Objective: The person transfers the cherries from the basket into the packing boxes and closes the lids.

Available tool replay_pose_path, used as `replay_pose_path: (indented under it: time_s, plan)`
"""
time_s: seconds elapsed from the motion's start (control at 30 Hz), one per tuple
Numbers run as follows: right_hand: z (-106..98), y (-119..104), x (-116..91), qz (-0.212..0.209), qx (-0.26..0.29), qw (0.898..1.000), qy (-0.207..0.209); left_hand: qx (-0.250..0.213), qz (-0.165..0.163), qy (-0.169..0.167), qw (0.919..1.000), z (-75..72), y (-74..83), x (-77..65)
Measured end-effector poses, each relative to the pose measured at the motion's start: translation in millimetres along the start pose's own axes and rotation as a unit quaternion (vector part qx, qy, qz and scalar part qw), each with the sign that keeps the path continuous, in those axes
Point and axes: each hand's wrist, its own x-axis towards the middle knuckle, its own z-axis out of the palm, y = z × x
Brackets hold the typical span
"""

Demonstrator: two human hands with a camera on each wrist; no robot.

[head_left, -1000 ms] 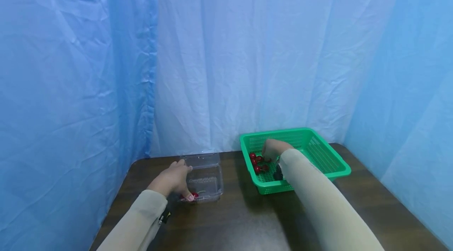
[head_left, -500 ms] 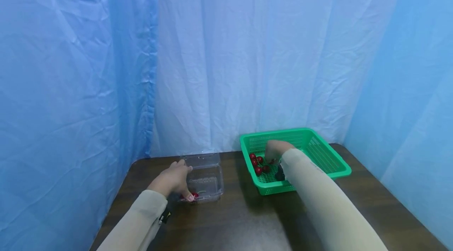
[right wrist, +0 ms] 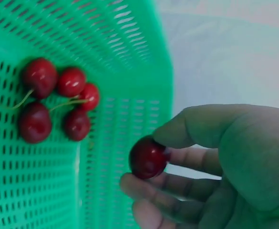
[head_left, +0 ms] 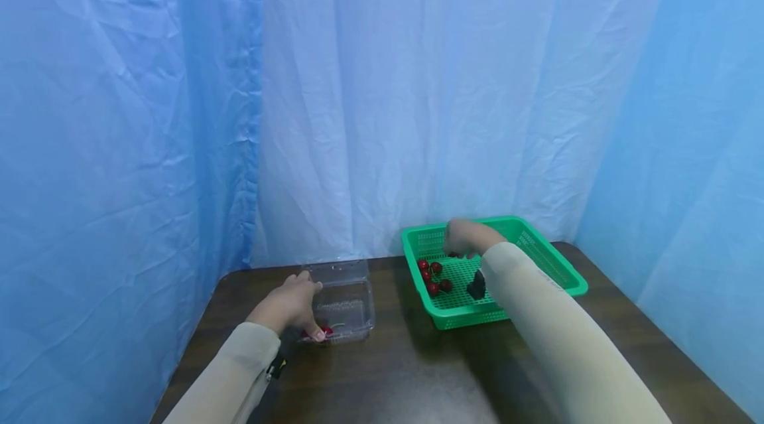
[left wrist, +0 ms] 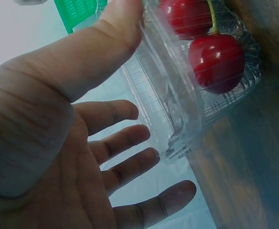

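My right hand (head_left: 468, 237) pinches a dark red cherry (right wrist: 149, 157) between thumb and fingertips, over the green basket (head_left: 450, 312). In the right wrist view several cherries (right wrist: 35, 122), some with green stems, lie together on the basket's slatted floor. My left hand (head_left: 289, 304) rests at the left side of a clear plastic clamshell box (head_left: 358, 334), its fingers spread and fairly straight. The left thumb (left wrist: 106, 40) lies against the box's wall; the thumb's tip is out of sight. Two cherries, one a stemmed red cherry (left wrist: 217, 63), show inside the box in the left wrist view.
The box's lid (head_left: 337, 271) is folded back toward the curtain. Box and basket stand apart on a dark wooden table (head_left: 394, 377). Light blue curtains (head_left: 388, 112) hang behind and on both sides. A black wrist device (head_left: 476, 286) sits below my right hand.
My right hand has lifted up from the basket's floor with a cherry in its fingertips. The left hand has kept its place at the box.
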Motion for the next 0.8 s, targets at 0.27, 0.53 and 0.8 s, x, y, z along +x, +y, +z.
replay_pose_path:
  time_s: [0.27,0.53,0.8]
  plan:
    - [-6,-28,-22,-0.067,0.028,0.995,0.066,0.004,0.005,0.0,1.0,-1.2,1.3,-0.4]
    - [1,-70,-30,-0.113,0.006,0.987,0.118,-0.002,0.0,0.0,1.0,-1.1,-2.8,2.1]
    - [35,-107,-30,-0.181,-0.016,0.98,0.085,-0.005,0.003,-0.002,1.0,-2.7,-1.0,0.0]
